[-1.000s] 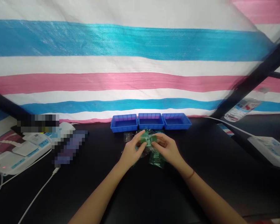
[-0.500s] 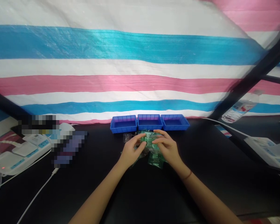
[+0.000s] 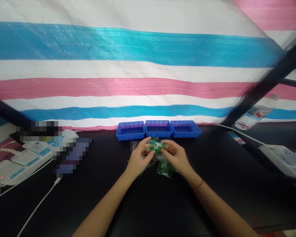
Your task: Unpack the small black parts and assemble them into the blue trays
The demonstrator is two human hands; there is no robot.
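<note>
A small green see-through plastic packet (image 3: 157, 146) with pale print is stretched between my two hands above the black table. My left hand (image 3: 138, 159) pinches its left end between thumb and fingers. On the other end, the thumb and fingers of my right hand (image 3: 179, 158) are closed. Beneath the hands lies a pile of similar green packets (image 3: 164, 169), partly covered by them. A small clear plastic piece (image 3: 133, 145) lies just beyond my left hand. What is inside the packets cannot be made out.
Three blue bins stand in a row behind the hands: left (image 3: 130, 130), middle (image 3: 158, 128) and right (image 3: 185, 128). Power strips with cables are at the left (image 3: 27, 164) and right (image 3: 282, 159). A clear bottle (image 3: 253, 117) leans near the right frame post.
The fingers of my right hand have come down and closed on the packet's right end. The packet now looks narrower and more bunched between the hands.
</note>
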